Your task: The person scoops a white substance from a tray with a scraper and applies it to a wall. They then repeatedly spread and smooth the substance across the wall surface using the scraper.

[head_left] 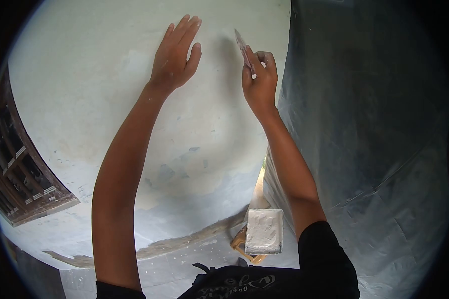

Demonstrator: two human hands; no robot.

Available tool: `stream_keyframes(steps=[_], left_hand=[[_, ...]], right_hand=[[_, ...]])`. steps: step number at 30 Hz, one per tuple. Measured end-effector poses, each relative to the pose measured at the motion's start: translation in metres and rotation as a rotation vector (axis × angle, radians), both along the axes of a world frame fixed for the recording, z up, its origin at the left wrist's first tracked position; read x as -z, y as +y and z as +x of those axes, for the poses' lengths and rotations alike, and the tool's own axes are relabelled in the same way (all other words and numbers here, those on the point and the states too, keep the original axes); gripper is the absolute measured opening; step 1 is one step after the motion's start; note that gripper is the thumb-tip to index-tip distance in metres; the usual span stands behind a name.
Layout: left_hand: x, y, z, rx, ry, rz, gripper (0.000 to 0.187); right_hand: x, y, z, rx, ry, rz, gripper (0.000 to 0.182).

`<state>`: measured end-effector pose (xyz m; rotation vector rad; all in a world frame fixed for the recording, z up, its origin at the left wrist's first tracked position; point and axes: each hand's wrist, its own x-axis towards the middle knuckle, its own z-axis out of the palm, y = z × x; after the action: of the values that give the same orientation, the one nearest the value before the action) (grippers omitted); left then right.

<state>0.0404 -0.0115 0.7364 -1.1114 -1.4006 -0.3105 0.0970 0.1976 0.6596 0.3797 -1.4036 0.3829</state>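
Observation:
A pale, patchy wall (134,124) fills the middle of the view. My left hand (177,55) lies against it near the top, palm toward the surface, fingers stretched out and thumb apart. To its right, my right hand (262,79) is closed around a putty knife (242,45), its thin blade tilted up and left, close to the wall. The knife's handle is mostly hidden by my fingers. Below my right forearm, a rectangular container of white putty (264,230) rests on a yellowish-brown stool (240,240).
Dark plastic sheeting (369,149) hangs along the right side. At the left is a brown wooden window frame (45,199) with bars. A rough unpainted strip (184,238) runs along the wall's base, above a grey, white-spotted floor (174,261).

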Motion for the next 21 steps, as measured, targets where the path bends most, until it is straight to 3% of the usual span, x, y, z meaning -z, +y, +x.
stream_keyframes(steps=[3,10,21], left_hand=[[-0.009,-0.001,-0.025,-0.174,0.089,-0.051,0.052],[0.001,0.003,-0.041,-0.283,0.138,-0.053,0.056],[0.001,-0.001,-0.047,-0.295,0.177,-0.010,0.057]], right_hand=[[-0.008,-0.001,-0.027,0.170,0.016,0.083,0.053],[-0.004,0.010,-0.069,0.222,0.035,0.162,0.061],[0.049,0.004,-0.075,0.075,-0.089,0.244,0.064]])
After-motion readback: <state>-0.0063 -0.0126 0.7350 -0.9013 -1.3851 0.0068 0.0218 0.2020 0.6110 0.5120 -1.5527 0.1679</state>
